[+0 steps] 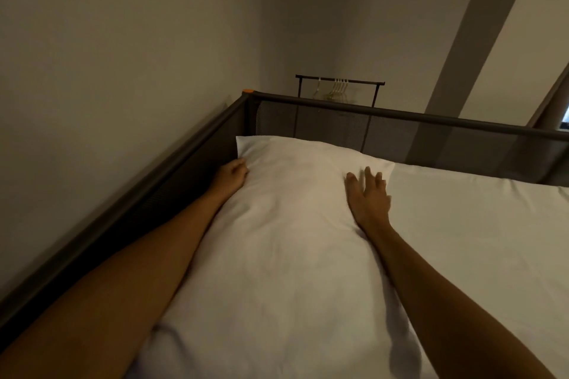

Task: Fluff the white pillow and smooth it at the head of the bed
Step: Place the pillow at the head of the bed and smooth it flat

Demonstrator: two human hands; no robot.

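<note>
A long white pillow [286, 224] lies on the white sheet [480, 240], its far end in the bed's corner by the dark rails. My left hand [231, 175] is at the pillow's far left edge, between pillow and side rail, fingers curled against the fabric; whether it grips the edge I cannot tell. My right hand [368, 197] lies flat on the pillow's right side near the far end, fingers spread, palm down.
A dark metal side rail [160, 181] runs along the wall on the left. A mesh end rail [431, 132] closes off the head of the bed. Behind it stands a clothes rack [338, 83] with several hangers. White sheet stretches to the right.
</note>
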